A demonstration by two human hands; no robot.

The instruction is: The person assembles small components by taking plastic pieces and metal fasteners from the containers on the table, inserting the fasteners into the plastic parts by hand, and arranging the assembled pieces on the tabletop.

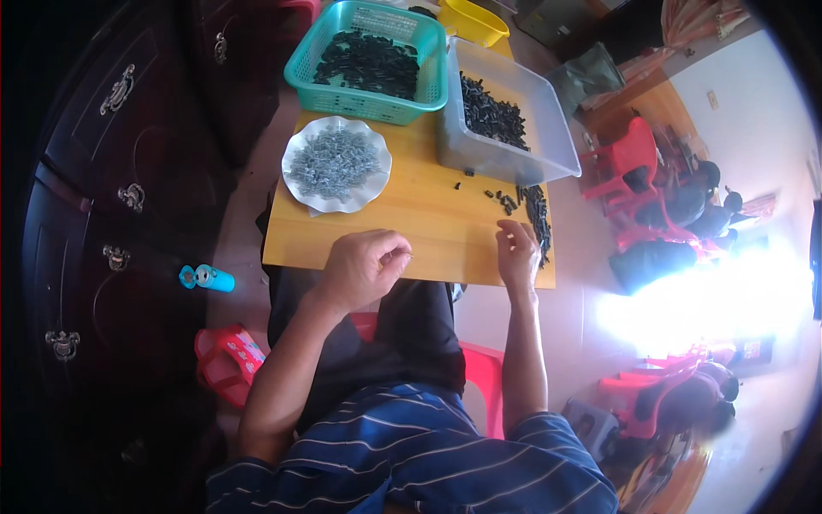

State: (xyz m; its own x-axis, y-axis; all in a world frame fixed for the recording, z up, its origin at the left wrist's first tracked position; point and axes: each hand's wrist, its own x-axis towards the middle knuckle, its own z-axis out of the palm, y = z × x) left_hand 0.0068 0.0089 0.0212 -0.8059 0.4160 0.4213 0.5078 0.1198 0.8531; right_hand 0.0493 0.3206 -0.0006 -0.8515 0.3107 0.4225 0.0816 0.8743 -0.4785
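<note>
My left hand (366, 264) hovers above the near edge of the wooden table (411, 219), its fingers closed in a pinch. Something tiny may show at the fingertips, too small to name. To the right, my right hand (518, 259) is beside a strip of small black pieces (538, 221) along the table's right edge. Its fingers are curled together; what they hold, if anything, is hidden. A few loose black pieces (507, 204) lie just beyond it. Farther left stands a white wavy-rimmed plate (295, 194) heaped with small clear-grey pieces (336, 163).
A green basket (295, 90) of black pieces and a translucent tub (479, 155) with more of them stand at the back. Behind is a yellow basin (473, 23). Dark cabinets (128, 197) line the left; a blue bottle (212, 278) is near them. Red chairs (629, 158) stand right.
</note>
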